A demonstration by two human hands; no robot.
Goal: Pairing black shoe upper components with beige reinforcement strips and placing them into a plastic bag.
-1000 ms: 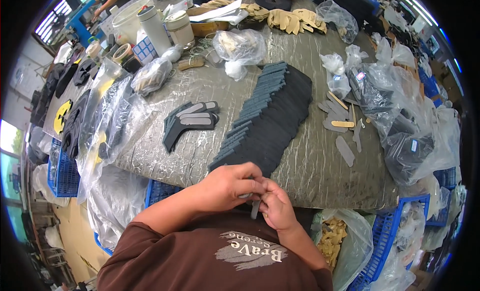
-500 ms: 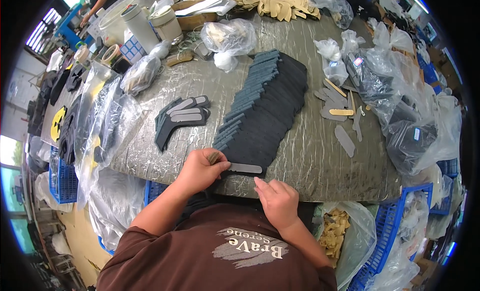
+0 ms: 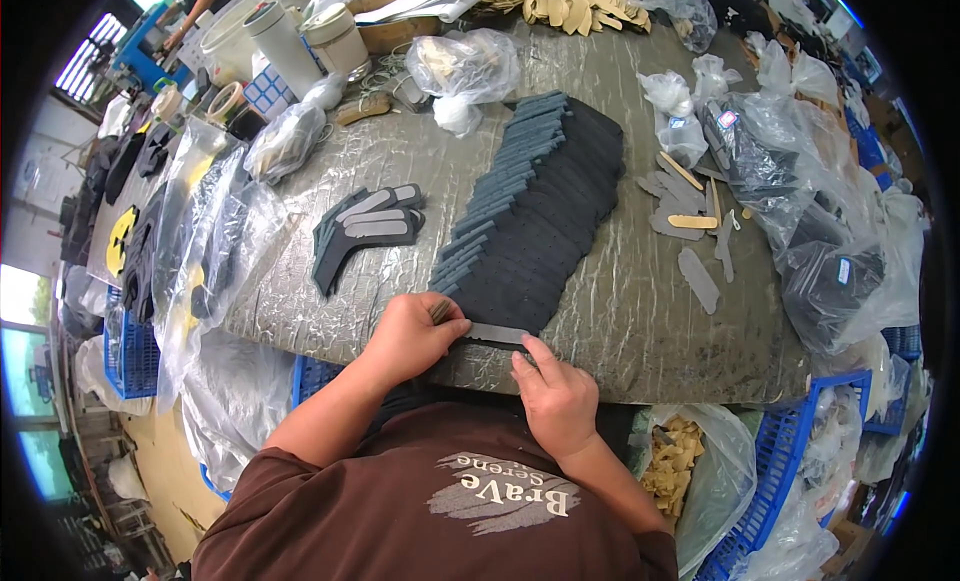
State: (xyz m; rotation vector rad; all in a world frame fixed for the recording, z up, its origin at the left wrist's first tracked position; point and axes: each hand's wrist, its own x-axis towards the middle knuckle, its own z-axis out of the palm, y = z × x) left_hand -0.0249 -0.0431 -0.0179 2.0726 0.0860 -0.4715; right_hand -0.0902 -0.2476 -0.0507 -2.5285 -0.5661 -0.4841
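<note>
A thin grey strip (image 3: pixel 498 333) lies along the near edge of a long fanned row of dark fabric pieces (image 3: pixel 545 216) with blue-green edges. My left hand (image 3: pixel 408 339) is closed, its thumb at the strip's left end; a brown object (image 3: pixel 440 311), too hidden to name, pokes out of the fist. With its index finger stretched to the strip's right end, my right hand (image 3: pixel 556 396) is partly open, thumb apart and the other fingers bent. Left of the row sits a small pile of dark glove-shaped pieces (image 3: pixel 345 246) topped with several grey strips (image 3: pixel 375 223).
Loose grey pieces (image 3: pixel 698 279) and wooden sticks (image 3: pixel 694 222) lie right on the table (image 3: pixel 640 351). Clear bags of dark material (image 3: pixel 830 251) crowd the right edge; tubs (image 3: pixel 332 41), a bagged bundle (image 3: pixel 462 66) and tan gloves (image 3: pixel 570 9) stand behind. A blue crate (image 3: pixel 780 461) is below.
My right index finger has come up and forward onto the right end of the grey strip. The left hand stays near the strip's left end. The view has shifted slightly.
</note>
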